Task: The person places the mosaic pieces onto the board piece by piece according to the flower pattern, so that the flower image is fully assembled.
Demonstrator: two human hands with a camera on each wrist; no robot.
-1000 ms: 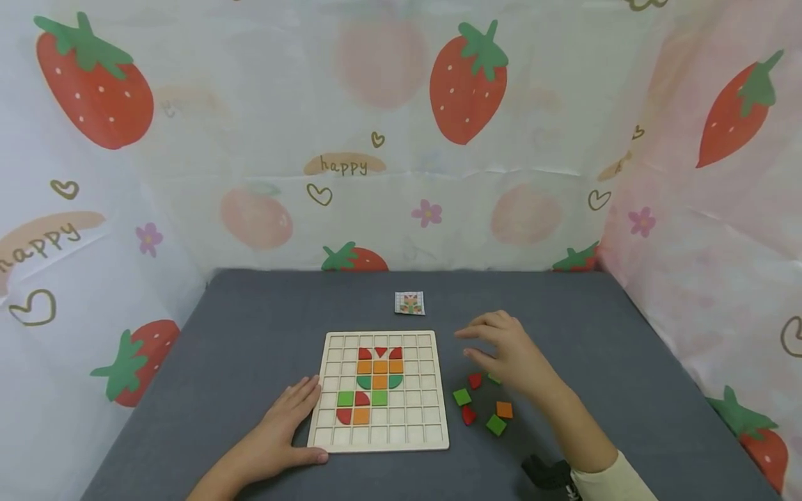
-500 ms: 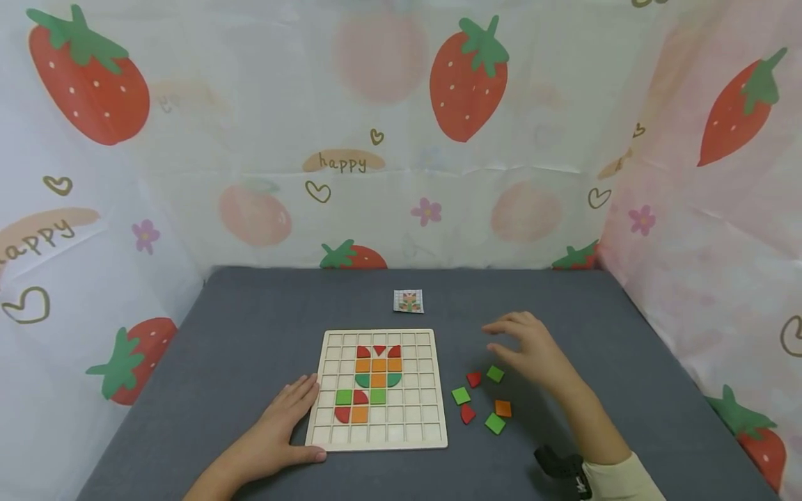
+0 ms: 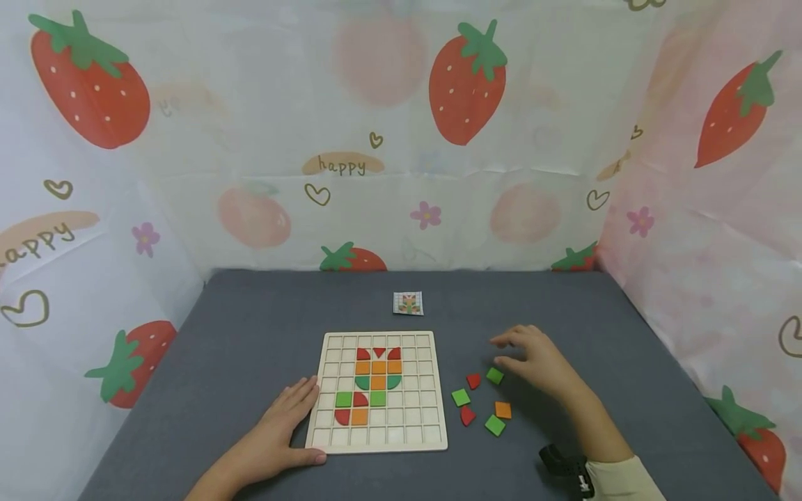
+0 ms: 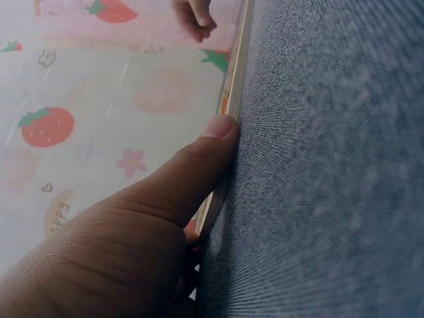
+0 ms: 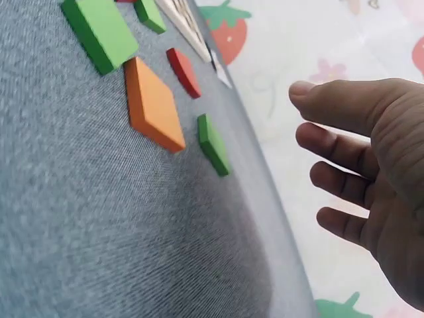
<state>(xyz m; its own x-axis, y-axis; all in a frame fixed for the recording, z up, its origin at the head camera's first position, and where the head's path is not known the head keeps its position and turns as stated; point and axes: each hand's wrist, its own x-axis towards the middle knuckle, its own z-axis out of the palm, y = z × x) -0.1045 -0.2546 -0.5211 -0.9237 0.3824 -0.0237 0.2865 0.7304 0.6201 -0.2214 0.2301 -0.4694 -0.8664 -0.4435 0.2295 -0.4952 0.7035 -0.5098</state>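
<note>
Tiles [image 3: 503,410], loose, right of board [image 3: 412,383]: likely light, stiff, smooth; best pinched by opposite edges. Right hand [image 3: 539,358]: near far green tile [image 3: 495,376], thumb and fingers apart, holding nothing. Left hand [image 3: 283,426]: fingers extended, touching board's left edge.

Place: draped tabletop booth with a tile puzzle laid out; kind of room beyond not discernible.
Back hanging [image 3: 401,156]: pale sheet, strawberry, heart and flower print, "happy" lettering; across upper frame.
Left hanging [image 3: 100,285]: matching print; left edge.
Right hanging [image 3: 708,278]: pinkish, strawberry print; right edge.
Tabletop [image 3: 269,320]: dark grey, fabric-textured; lower frame, between hangings.
Grid board [image 3: 413,416]: pale, coloured tiles [image 3: 379,366] in some cells; lower centre.
Pattern card [image 3: 408,304]: small; above the board.
</note>
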